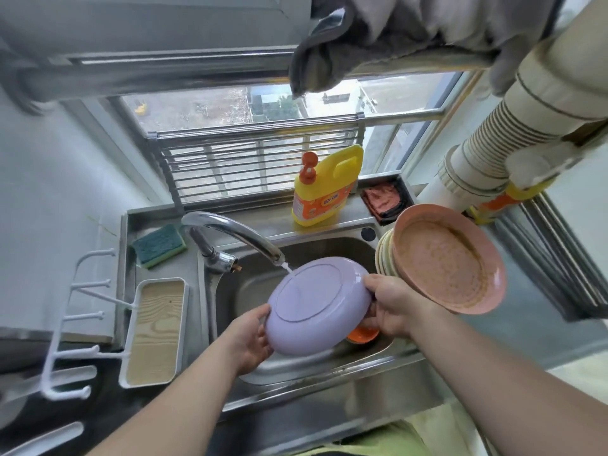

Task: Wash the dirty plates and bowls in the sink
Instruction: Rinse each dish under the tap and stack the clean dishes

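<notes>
steel sink (329, 366) under a barred window (263, 166), its faucet (230, 235) running onto a lilac plate (316, 307) held bottom-up over the basin, left hand (250, 340) and right hand (391, 304) gripping opposite rims. stacked dirty pink plates (447, 258) lean just right; yellow detergent bottle (325, 189), green sponge (159, 245) behind; orange bowl (362, 335) beneath.

Both hands (322, 320) grip purple plate (317, 307) under faucet (230, 236) stream.

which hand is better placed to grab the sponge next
Left. The left hand holds the purple plate's left rim, on the same side as the green sponge; the right hand is farther.
</notes>
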Motion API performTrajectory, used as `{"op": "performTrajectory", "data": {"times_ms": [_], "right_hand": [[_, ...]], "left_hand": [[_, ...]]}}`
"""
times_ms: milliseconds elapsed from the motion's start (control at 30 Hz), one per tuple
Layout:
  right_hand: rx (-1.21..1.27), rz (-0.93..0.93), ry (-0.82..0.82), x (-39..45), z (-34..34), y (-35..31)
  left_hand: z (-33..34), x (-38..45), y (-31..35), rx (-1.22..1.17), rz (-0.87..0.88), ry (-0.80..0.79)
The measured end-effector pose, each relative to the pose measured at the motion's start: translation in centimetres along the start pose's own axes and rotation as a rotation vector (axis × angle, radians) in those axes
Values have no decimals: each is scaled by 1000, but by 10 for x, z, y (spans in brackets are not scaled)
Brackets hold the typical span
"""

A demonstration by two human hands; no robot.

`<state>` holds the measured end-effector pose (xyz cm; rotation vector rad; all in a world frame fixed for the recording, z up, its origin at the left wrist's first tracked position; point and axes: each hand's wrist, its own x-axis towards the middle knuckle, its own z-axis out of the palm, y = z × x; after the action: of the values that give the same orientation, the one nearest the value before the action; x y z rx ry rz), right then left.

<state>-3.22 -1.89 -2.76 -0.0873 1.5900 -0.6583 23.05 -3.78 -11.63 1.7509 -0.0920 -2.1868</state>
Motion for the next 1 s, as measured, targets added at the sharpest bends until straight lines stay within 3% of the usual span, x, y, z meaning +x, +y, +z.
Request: {"op": "performTrajectory", "data": {"times_ms": [167, 333, 400, 533, 633, 767, 933, 1000], "right_hand": [[-8, -110, 72, -6, 17, 8], [-189, -223, 77, -8, 30, -1], [-385, -293, 50, -14, 39, -7], [-1102, -490, 126, -7, 55, -13], [-1345, -469, 266, 6, 62, -16], [-1323, -410, 323, 23, 48, -8], [-1015, -441, 392, 26, 14, 9], [-946, -457, 411, 19, 6, 10]], "left_hand": [[-3, -13, 3, -159, -83, -64], [-20, -15, 11, -297, -206, -103], [-27, -16, 11, -341, -214, -142], [-46, -15, 4, -512, -150, -120], [-57, -10, 1, -594, -91, -68], [-53, -5, 7, -428, -26, -50], [-20, 2, 9, 170, 58, 116], [-6, 4, 8, 278, 111, 125]]}}
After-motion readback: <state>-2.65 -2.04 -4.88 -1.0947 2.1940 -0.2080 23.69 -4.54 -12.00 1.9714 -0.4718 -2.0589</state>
